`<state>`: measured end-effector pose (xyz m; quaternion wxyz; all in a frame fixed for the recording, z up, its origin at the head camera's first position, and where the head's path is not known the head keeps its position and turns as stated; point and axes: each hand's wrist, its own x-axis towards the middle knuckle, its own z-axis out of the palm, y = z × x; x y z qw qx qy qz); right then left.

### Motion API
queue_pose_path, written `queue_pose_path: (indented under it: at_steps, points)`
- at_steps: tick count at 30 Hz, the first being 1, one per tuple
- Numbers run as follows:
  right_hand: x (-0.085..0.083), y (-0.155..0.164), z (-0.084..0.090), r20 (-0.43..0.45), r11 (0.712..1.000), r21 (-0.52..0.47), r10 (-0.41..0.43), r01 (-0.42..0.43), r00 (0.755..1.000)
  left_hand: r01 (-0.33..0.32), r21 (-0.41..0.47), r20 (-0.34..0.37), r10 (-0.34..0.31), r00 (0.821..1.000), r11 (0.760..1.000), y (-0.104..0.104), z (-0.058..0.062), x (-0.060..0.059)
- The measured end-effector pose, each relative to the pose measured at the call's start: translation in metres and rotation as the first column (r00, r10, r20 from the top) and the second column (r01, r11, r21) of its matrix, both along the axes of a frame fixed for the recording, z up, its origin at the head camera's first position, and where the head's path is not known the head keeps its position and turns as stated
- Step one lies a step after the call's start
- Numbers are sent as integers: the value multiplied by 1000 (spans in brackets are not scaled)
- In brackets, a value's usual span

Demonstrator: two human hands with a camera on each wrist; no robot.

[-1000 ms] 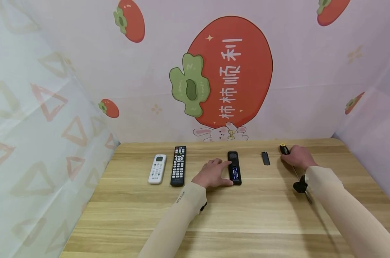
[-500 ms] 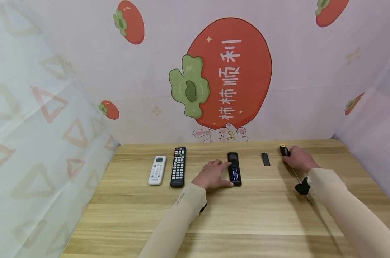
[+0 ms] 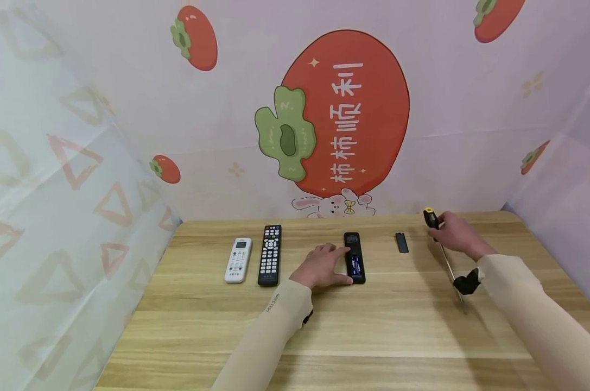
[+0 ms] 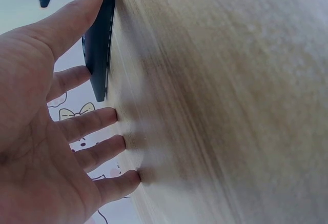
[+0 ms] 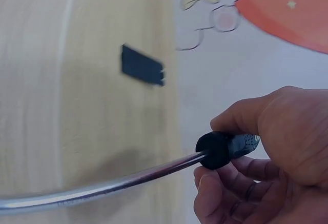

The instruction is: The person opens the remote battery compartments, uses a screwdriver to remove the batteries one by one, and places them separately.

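Right hand (image 3: 455, 234): fingers curled round the screwdriver (image 3: 430, 218) handle, mostly hiding it; shaft tip cut off in the wrist view. Left hand (image 3: 321, 265): fingers spread flat, thumb and forefinger touching the open remote (image 3: 354, 257). Battery cover (image 3: 401, 242) lies between the hands.

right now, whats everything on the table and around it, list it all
open remote: 1, black, face down mid-table, blue battery showing
battery cover: 1, black, lying between the open remote and the right hand
long remote: 1, black, left of centre
small remote: 1, white, leftmost
screwdriver: 1, black-and-yellow handle, metal shaft, lifted at the handle end
table: 1, light wood
backdrop: 1, pale with red persimmon print
left hand: flat, resting against the open remote
right hand: gripping the screwdriver handle
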<state>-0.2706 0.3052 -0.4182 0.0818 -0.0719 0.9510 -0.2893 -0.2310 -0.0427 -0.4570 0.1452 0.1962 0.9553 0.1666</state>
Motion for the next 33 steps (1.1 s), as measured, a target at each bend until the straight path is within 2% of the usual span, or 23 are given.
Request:
queue_pose_path:
  at_steps: [3,10,20,28,33]
  points:
    - [5,-3,9,-30,999,-41,-11,10,999,2,3,-4,-2,1000,1000,0,0,1]
    - [12,-6,28,-70,997,-55,-51,47,996,6,-2,-9,-6,1000,1000,-1,0,0]
    - [21,-14,44,-105,993,-106,-71,60,992,-4,-2,1,4,1000,1000,0,-4,-1]
    - [27,-21,50,-164,977,-206,-96,61,982,4,-8,-7,-4,1000,1000,0,-4,-1]
    - [29,-25,54,-234,952,-300,-130,56,963,4,-11,-9,-4,1000,1000,0,-3,-1]
